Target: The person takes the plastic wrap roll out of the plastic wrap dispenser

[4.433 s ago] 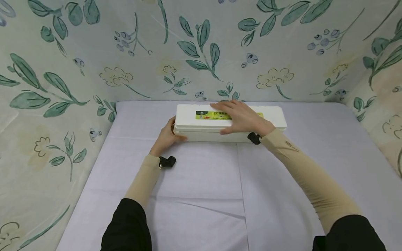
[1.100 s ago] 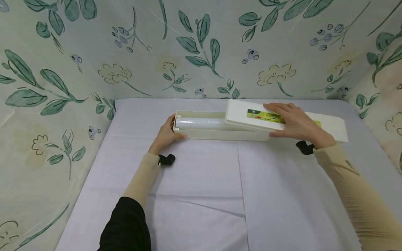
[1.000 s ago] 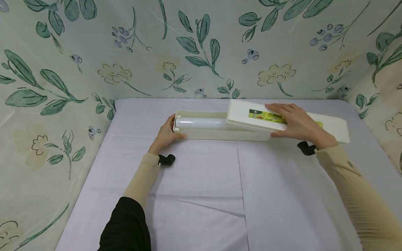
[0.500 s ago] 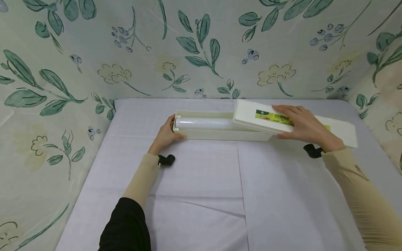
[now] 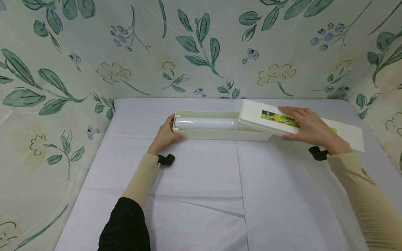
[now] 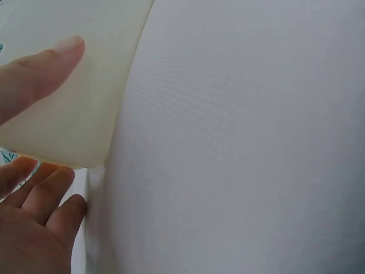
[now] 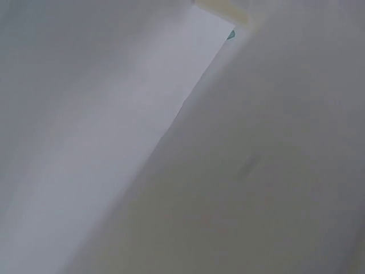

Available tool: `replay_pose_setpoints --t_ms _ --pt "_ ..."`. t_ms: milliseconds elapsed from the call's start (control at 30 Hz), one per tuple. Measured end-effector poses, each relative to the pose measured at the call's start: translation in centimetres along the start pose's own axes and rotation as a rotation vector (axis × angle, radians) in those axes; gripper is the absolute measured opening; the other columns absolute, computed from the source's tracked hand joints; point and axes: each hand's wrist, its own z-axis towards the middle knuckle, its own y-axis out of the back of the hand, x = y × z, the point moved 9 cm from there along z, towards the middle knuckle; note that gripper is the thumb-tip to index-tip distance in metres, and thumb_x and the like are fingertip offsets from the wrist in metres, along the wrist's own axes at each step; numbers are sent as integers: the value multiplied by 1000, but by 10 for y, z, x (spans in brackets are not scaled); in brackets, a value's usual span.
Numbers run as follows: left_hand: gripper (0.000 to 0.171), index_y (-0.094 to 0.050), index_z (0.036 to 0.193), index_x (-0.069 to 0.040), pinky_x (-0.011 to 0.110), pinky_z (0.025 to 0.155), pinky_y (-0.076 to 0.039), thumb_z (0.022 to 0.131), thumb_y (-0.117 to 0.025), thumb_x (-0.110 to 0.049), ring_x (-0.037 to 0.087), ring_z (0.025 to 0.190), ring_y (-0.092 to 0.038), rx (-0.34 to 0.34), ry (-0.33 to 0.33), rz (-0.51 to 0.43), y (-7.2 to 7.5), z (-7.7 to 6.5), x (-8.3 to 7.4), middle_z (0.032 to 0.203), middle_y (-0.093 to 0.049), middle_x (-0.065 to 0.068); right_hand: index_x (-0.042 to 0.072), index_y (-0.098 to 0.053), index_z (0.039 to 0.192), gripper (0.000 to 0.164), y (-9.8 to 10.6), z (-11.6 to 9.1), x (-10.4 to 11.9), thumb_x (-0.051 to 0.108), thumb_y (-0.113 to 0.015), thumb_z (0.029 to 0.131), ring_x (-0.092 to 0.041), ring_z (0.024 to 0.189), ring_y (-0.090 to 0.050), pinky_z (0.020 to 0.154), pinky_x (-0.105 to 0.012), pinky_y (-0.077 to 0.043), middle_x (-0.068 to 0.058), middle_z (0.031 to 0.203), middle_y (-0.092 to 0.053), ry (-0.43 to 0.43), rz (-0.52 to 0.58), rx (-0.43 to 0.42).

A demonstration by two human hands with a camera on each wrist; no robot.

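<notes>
A long white plastic-wrap box (image 5: 220, 135) rests on the cloth with a roll of plastic wrap (image 5: 205, 123) lying inside. My left hand (image 5: 166, 135) grips its left end, thumb (image 6: 43, 77) along the front wall and fingers around the end. Over to the right, my right hand (image 5: 311, 129) holds the white lid (image 5: 254, 113) from above, thumb on the near side and fingers across the top by the yellow-green label (image 5: 276, 118). The lid is askew, its left part over the box's right end and its right part beyond it. The right wrist view is filled mostly by a blurred pale surface (image 7: 256, 171).
A white cloth (image 5: 201, 174) with creases covers the table. Behind and at both sides hangs a curtain (image 5: 201, 48) printed with leaves and flowers. Small black wrist cameras (image 5: 166, 160) sit at both wrists.
The right hand has taken the lid off the box and slid it rightward, turning it slightly, which uncovers the roll. It still drifts right. The left hand keeps its hold on the box.
</notes>
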Motion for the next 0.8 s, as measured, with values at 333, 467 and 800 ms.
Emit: replay_pose_setpoints --t_ms 333,467,800 --pt "104 -18 151 -2 41 105 -36 70 -82 3 32 132 -38 -16 -15 0 1 13 24 149 -31 18 19 -23 154 107 0 -5 -9 39 -85 69 -48 119 -33 91 -64 -27 -25 145 -33 -23 -13 6" --pt "106 -17 151 -5 41 105 -36 69 -84 1 30 131 -39 -23 -27 6 0 19 35 150 -31 16 20 -22 154 107 1 -8 -12 38 -85 69 -49 118 -34 90 -64 -28 -26 145 -34 -20 -20 -8" --pt "103 -21 150 -4 39 103 -37 68 -84 1 29 129 -42 -38 -25 31 2 19 34 148 -34 15 20 -21 154 109 1 -16 -24 37 -86 68 -48 118 -32 90 -64 -27 -26 145 -32 -73 -12 -5"
